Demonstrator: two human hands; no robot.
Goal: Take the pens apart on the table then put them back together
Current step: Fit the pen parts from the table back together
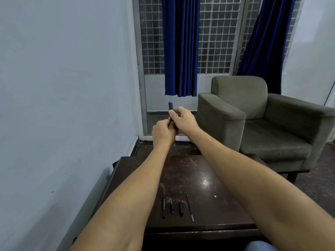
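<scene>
Both arms reach out above the dark worktop (208,171). The left hand (162,132) and right hand (184,118) meet in the air, their fingers (178,111) curled round a blue pen (170,105) whose upper end sticks up above them. Near the worktop's front edge four loose parts lie side by side: a black barrel (163,208), a short blue piece (171,208), a black cap (180,208) and a thin blue refill (189,207). An olive armchair (253,115) stands beyond.

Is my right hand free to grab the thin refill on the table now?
Probably not yet: the right hand and left hand both grip a pen in the air. Nothing covers the refill.
</scene>
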